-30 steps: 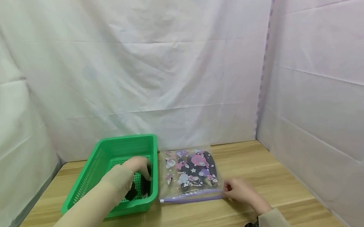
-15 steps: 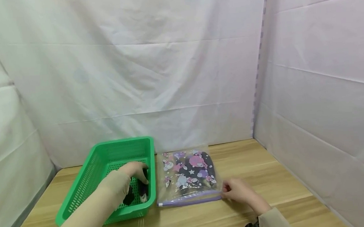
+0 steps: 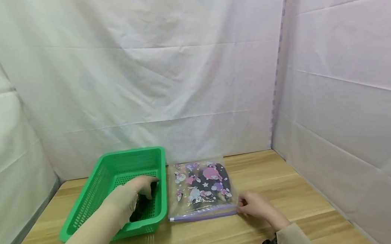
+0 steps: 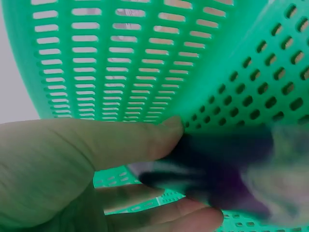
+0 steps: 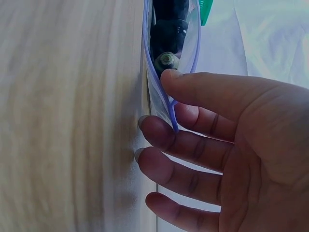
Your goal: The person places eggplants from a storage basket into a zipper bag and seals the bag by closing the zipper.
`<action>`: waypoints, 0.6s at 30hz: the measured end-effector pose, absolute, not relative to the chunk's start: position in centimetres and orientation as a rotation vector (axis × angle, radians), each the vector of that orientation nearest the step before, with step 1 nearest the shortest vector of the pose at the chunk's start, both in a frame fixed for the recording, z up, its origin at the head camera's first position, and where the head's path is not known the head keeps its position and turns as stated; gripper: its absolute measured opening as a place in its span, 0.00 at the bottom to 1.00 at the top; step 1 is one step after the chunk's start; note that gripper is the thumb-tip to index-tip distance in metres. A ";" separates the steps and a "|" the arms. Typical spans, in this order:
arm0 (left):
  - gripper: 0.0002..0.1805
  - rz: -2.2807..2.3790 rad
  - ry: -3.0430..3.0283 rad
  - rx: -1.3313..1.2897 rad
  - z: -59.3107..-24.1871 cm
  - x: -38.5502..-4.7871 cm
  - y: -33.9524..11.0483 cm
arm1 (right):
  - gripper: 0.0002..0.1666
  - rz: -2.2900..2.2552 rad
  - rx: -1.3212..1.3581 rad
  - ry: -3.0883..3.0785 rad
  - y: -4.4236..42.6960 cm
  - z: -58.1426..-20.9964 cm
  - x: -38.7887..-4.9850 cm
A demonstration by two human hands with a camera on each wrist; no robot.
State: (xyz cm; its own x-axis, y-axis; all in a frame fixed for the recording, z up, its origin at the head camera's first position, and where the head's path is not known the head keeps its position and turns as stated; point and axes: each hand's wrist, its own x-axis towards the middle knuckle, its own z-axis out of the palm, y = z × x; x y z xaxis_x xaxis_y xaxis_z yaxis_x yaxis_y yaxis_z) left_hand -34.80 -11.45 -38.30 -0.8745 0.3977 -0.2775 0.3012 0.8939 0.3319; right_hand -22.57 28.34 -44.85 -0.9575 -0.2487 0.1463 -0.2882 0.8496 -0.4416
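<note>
In the left wrist view my left hand grips a dark purple eggplant between thumb and fingers, its pale end blurred. The hand is down inside a green basket, near its right wall, and hides most of the eggplant in the head view. My right hand pinches the right corner of a clear zip bag at its purple zip edge. The bag lies flat, printed with pink and purple cartoons. Through its parted mouth the right wrist view shows dark eggplants, one with a greenish stem end.
The wooden table extends in front of and to the right of the bag. White cloth hangs behind and at both sides. The basket's right rim stands just left of the bag.
My left hand has shifted slightly inside the basket, and the eggplant seen under it earlier is now mostly covered. The head view has turned a little to the right. My right hand keeps its hold.
</note>
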 end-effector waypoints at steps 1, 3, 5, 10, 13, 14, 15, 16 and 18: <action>0.41 0.397 2.721 0.512 -38.4 -34.8 -11.6 | 0.14 0.734 0.428 -2.941 28.3 -44.8 -22.6; 0.43 0.402 2.719 0.501 -38.5 -34.8 -11.7 | 0.14 0.753 0.427 -2.945 28.3 -44.8 -22.6; 0.45 0.405 2.722 0.493 -38.5 -34.7 -11.8 | 0.14 0.758 0.428 -2.947 28.3 -44.8 -22.7; 0.50 0.402 2.733 0.470 -38.8 -34.8 -12.0 | 0.14 0.752 0.434 -2.949 28.3 -44.8 -22.8; 0.51 0.413 2.734 0.442 -38.9 -34.8 -12.3 | 0.14 0.772 0.434 -2.954 28.4 -44.9 -22.8; 0.50 0.413 2.736 0.439 -39.0 -34.8 -12.5 | 0.14 0.777 0.433 -2.955 28.4 -44.9 -22.8; 0.50 0.419 2.739 0.433 -39.0 -34.7 -12.6 | 0.14 0.785 0.432 -2.955 28.4 -45.0 -22.8; 0.49 0.418 2.742 0.441 -39.0 -34.7 -12.7 | 0.14 0.795 0.433 -2.954 28.4 -45.0 -22.8; 0.47 0.428 2.746 0.450 -38.9 -34.5 -12.9 | 0.14 0.801 0.429 -2.953 28.4 -45.0 -22.8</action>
State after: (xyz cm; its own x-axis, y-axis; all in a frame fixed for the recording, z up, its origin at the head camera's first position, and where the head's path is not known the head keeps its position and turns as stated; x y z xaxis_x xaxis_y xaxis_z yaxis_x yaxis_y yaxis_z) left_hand -34.49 -12.92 -38.93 -0.8977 0.3521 -0.2649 0.2548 0.9053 0.3398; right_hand -22.85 28.43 -45.02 -0.9602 -0.2517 0.1215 -0.2786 0.8273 -0.4878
